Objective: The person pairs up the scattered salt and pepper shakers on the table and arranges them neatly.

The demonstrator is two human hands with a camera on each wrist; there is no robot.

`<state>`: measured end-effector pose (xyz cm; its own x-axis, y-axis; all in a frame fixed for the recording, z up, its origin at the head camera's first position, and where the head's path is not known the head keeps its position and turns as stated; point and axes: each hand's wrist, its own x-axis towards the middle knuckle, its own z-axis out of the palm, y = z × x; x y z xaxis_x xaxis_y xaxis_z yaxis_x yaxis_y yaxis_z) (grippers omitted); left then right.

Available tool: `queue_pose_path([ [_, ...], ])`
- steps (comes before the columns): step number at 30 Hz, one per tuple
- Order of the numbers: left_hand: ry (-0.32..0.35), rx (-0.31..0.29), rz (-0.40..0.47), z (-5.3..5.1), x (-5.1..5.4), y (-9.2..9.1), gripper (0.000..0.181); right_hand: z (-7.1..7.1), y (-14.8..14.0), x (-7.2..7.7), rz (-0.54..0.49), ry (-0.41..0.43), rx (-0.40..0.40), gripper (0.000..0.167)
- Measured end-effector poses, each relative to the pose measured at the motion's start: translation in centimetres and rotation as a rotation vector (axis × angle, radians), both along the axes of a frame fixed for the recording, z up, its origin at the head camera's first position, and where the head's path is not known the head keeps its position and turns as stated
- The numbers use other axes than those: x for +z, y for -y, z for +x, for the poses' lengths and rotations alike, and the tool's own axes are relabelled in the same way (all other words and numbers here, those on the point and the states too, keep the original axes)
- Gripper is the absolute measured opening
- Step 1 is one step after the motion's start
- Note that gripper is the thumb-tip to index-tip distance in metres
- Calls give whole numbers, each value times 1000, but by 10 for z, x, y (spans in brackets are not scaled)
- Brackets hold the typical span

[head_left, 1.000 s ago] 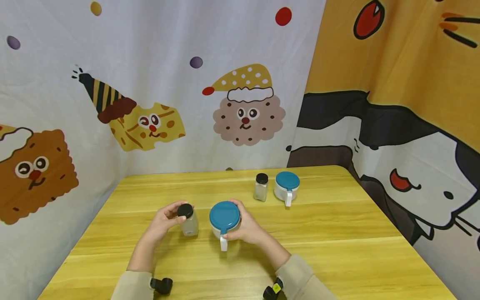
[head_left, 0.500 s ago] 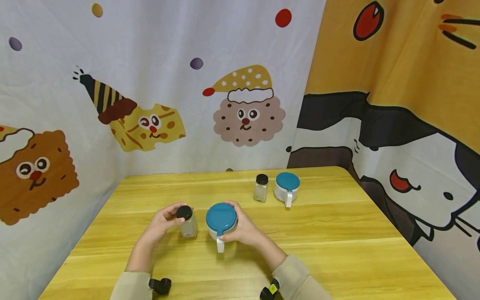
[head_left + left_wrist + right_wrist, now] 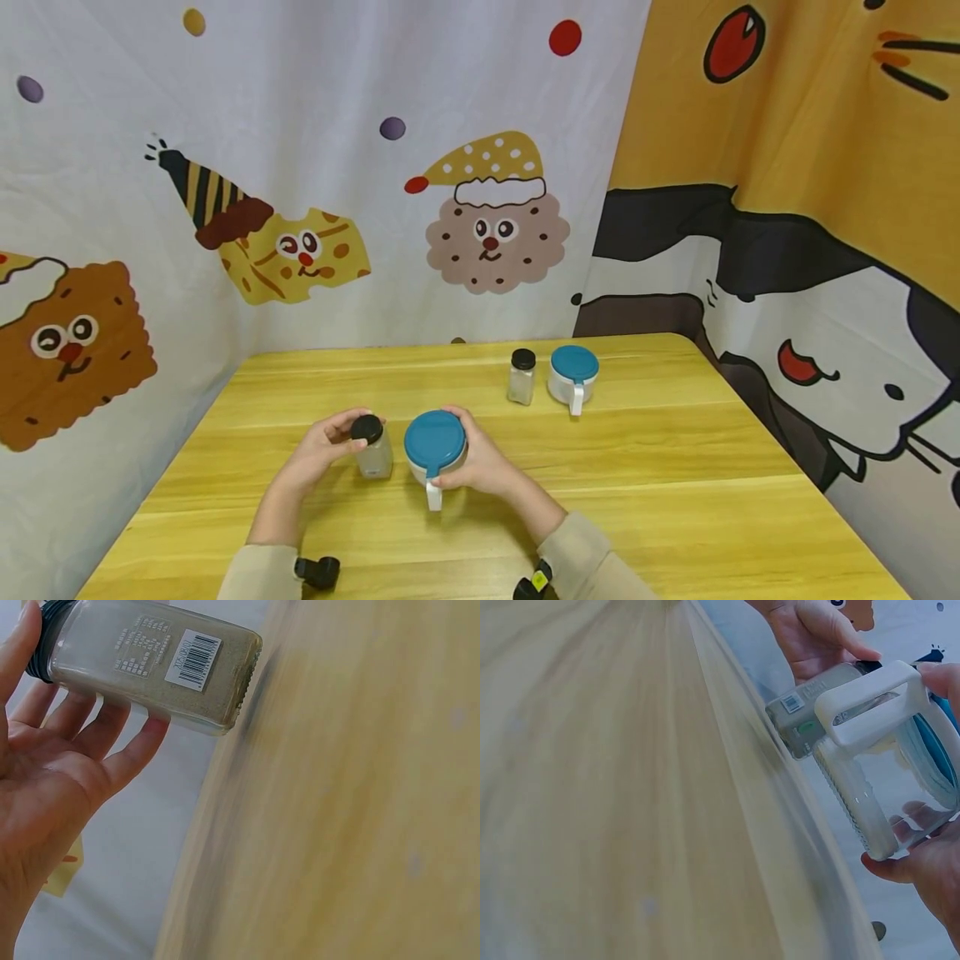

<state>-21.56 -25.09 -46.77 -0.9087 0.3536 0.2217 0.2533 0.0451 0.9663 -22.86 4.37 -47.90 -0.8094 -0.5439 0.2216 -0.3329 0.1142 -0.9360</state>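
Observation:
My left hand (image 3: 318, 454) grips a square glass jar (image 3: 377, 458) with a black lid, thumb at the lid and fingers behind. In the left wrist view the jar (image 3: 150, 664) shows a barcode label, and the fingers of the hand (image 3: 64, 765) lie along its side. Just to the right, my right hand (image 3: 483, 458) holds a clear container with a blue lid (image 3: 435, 440) around its right side, thumb near the white handle (image 3: 433, 497). The right wrist view shows this handle (image 3: 870, 709) in front of part of the jar (image 3: 802, 712). A small gap separates the two in the head view.
A second black-lidded jar (image 3: 521, 383) and a second blue-lidded container (image 3: 573, 379) stand side by side toward the back right of the wooden table (image 3: 637, 467). A printed curtain (image 3: 315, 108) hangs behind the table's far edge.
My right hand has moved a little left with the blue-lidded container, narrowing the gap to the jar. The left hand and its jar have shifted only slightly.

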Motion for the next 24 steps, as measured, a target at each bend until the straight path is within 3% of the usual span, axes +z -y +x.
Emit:
queue_pose_path([
  [7, -16, -26, 3, 0, -1, 0, 40, -1, 4, -1, 13, 17, -1, 100],
  [15, -16, -4, -25, 0, -5, 3, 39, 4, 7, 6, 8, 28, 26, 98],
  [20, -19, -7, -20, -1, -5, 4, 38, -2, 9, -7, 2, 21, 10, 98],
  [24, -11, -3, -11, -1, -3, 3, 38, 2, 9, 0, -3, 24, 16, 96],
])
